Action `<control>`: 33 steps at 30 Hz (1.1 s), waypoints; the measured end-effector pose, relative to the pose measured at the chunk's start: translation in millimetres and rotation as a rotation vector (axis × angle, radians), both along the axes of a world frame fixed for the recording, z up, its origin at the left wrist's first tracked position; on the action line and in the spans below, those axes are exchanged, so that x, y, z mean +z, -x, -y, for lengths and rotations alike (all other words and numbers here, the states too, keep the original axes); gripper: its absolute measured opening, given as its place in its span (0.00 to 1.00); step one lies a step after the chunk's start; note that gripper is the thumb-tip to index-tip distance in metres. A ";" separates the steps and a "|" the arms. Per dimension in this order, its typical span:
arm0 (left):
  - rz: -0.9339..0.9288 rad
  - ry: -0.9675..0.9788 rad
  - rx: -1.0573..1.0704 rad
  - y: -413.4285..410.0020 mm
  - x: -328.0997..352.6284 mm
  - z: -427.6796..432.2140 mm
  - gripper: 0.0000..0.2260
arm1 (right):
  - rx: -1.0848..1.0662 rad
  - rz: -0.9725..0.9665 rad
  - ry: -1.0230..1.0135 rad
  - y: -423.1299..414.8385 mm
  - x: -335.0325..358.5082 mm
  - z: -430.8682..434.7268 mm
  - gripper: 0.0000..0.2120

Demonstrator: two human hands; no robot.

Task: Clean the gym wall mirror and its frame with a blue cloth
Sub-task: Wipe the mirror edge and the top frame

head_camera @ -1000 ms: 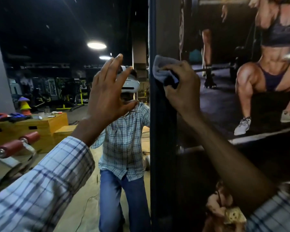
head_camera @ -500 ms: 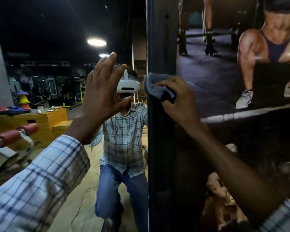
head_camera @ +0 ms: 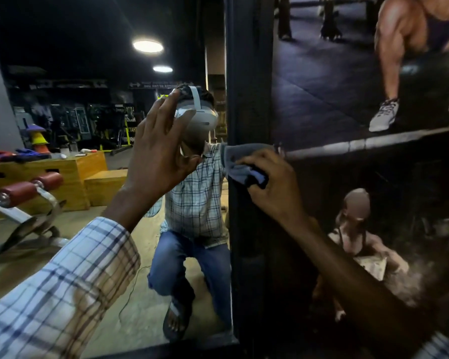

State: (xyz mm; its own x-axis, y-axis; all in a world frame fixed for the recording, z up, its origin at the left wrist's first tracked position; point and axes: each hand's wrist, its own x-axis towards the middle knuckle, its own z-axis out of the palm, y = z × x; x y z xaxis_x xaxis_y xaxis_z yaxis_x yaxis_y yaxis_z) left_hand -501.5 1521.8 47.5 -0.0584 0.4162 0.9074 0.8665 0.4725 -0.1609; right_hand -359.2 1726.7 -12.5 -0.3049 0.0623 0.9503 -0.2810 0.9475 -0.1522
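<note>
We are seeing the mirror [head_camera: 62, 255] lying left of its upright frame [head_camera: 252, 86], with a wall poster [head_camera: 347, 73] to the right. Our left hand [head_camera: 161, 151] is spreading before the glass; our right hand [head_camera: 272, 187] is pressing the cloth [head_camera: 241, 161] on the frame.

The scene is dim overall, lit mostly by 2 round ceiling lamps [head_camera: 148, 46] reflected in the upper left of the frame, each with a soft glare halo. The dark frame [head_camera: 252, 99] at centre and the lower right fall into deep shadow with little detail. The nearest sleeve [head_camera: 62, 288] at lower left looks soft. Straight lines bow near the edges from the wide-angle lens.
</note>
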 end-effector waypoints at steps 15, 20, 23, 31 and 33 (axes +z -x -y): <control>0.068 0.082 0.005 -7.2 -106.2 7.1 0.34 | -0.031 0.032 0.202 -4.9 -113.1 15.9 0.19; 0.107 0.095 0.012 -10.1 -143.8 5.3 0.34 | -0.075 0.008 0.291 -13.2 -152.5 4.9 0.20; 0.126 0.089 0.000 -12.4 -169.0 2.8 0.33 | -0.088 0.099 0.240 -13.9 -175.9 13.3 0.20; 0.180 0.164 -0.006 -21.7 -237.2 -2.2 0.36 | -0.094 0.185 0.238 -14.3 -243.3 21.4 0.23; 0.197 0.167 0.008 -21.8 -254.8 -2.0 0.37 | -0.074 0.260 0.113 -15.8 -257.7 20.5 0.24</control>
State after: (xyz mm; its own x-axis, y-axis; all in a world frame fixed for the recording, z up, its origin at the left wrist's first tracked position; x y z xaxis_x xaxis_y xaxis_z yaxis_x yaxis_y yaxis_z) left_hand -479.7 1523.8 -207.3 -0.2308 0.5581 0.7970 0.8853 0.4603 -0.0660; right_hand -343.4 1706.2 -270.2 -0.5281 0.1947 0.8266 -0.1490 0.9370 -0.3159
